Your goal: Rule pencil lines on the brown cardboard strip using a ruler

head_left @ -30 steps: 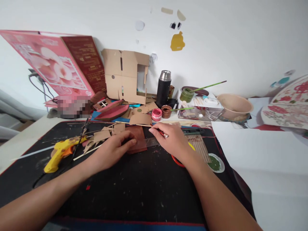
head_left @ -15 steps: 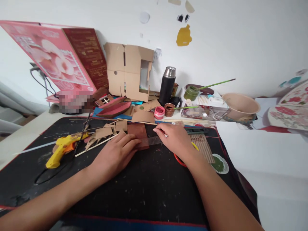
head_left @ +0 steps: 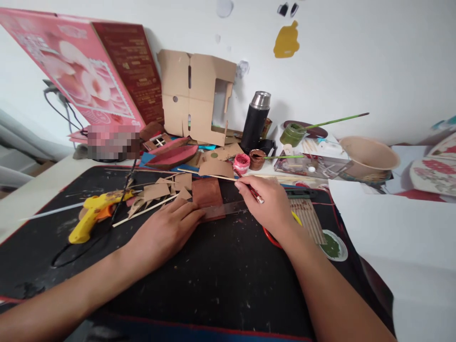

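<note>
My left hand (head_left: 171, 223) lies low over the mat, its fingers bent and pressing on the left end of a clear ruler (head_left: 233, 207). Under that ruler is a brown-painted piece of cardboard (head_left: 207, 190), its upper part showing. My right hand (head_left: 269, 202) is closed around a dark red pencil (head_left: 255, 194), just above the ruler's right part. The pencil slants, its blunt end toward me and its far end near a thin wooden stick (head_left: 226, 177). Beneath my right wrist, scissors with red and yellow handles (head_left: 272, 237) are partly hidden.
At left lies a yellow glue gun (head_left: 90, 213) with its cord, beside cardboard scraps (head_left: 156, 191). Paint jars (head_left: 242, 163), a black thermos (head_left: 255, 121) and a beige bowl (head_left: 370, 154) stand behind. Corrugated card (head_left: 308, 218) and a lid of green paint (head_left: 333, 244) lie right.
My right hand has turned, so more of the pencil shows. My left hand stays on the ruler, with more of the brown cardboard visible. The whole view has shifted slightly.
</note>
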A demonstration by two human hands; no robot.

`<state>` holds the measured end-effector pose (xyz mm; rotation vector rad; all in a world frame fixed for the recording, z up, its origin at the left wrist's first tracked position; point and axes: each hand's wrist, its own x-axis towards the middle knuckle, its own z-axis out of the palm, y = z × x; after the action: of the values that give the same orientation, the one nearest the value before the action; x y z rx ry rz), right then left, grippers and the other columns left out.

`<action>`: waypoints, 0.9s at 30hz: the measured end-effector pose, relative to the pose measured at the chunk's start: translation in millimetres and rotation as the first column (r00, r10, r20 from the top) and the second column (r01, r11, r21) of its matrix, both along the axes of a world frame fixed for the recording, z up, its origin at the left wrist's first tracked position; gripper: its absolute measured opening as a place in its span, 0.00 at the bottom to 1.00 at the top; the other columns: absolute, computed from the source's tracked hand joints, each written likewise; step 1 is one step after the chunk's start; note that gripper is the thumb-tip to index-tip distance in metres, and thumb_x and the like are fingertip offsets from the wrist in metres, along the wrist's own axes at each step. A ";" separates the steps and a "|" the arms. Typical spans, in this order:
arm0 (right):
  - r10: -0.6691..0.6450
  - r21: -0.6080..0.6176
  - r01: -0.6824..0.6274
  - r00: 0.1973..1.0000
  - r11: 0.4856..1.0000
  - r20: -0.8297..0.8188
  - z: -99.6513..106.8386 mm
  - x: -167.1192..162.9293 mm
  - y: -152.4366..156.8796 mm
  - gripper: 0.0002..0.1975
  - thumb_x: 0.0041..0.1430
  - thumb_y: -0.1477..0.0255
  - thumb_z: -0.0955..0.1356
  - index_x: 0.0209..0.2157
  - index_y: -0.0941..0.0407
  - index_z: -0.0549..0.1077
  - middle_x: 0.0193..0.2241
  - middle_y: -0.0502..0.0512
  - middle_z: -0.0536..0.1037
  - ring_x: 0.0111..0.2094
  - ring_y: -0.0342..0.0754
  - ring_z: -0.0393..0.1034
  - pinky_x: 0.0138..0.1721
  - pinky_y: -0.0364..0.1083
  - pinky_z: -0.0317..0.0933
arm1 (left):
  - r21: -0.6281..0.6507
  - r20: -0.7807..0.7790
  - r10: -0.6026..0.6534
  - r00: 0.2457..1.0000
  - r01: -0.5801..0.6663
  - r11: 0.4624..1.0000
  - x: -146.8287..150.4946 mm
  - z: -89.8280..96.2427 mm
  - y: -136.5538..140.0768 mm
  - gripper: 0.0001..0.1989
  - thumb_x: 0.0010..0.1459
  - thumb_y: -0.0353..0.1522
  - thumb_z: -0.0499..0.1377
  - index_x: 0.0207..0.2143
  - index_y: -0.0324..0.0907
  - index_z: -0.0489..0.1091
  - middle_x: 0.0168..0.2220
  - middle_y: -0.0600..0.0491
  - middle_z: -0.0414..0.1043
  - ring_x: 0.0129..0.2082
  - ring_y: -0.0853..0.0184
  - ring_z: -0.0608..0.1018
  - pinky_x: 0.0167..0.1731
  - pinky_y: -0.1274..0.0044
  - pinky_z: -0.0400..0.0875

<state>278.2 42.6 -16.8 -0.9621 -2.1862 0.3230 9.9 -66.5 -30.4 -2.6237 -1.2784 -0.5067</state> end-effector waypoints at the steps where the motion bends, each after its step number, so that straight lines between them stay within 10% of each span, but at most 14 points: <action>1: 0.010 -0.029 -0.011 0.999 1.000 -0.041 -0.9 -2.0 -1.9 0.12 0.78 0.66 0.68 0.44 0.52 0.84 0.40 0.57 0.90 0.41 0.55 0.85 0.44 0.50 0.69 | 0.008 -0.001 -0.004 1.000 0.004 1.000 0.0 -0.1 0.7 0.15 0.80 0.30 0.51 0.55 0.37 0.77 0.47 0.44 0.83 0.43 0.57 0.82 0.43 0.65 0.81; 12: 0.028 -0.341 -0.097 0.979 0.935 -0.200 -14.9 -16.1 -6.6 0.12 0.76 0.63 0.70 0.39 0.51 0.84 0.31 0.51 0.87 0.32 0.51 0.83 0.39 0.48 0.71 | 0.097 0.018 0.010 1.000 -0.012 0.995 -6.3 0.3 -23.6 0.13 0.76 0.29 0.57 0.56 0.40 0.79 0.52 0.47 0.85 0.48 0.56 0.85 0.50 0.64 0.85; 27: 0.022 -0.099 -0.027 0.999 0.995 -0.049 -14.7 -14.6 -8.2 0.10 0.76 0.68 0.69 0.42 0.50 0.84 0.39 0.55 0.91 0.39 0.54 0.87 0.42 0.49 0.77 | 0.020 -0.005 -0.069 0.998 0.069 0.997 -1.6 -3.2 -38.6 0.19 0.73 0.23 0.51 0.56 0.34 0.78 0.56 0.40 0.84 0.53 0.54 0.86 0.52 0.65 0.85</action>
<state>263.6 34.4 -31.5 -0.9719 -2.1571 0.4659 8.3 -105.1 -33.6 -2.6587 -1.1790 -0.5207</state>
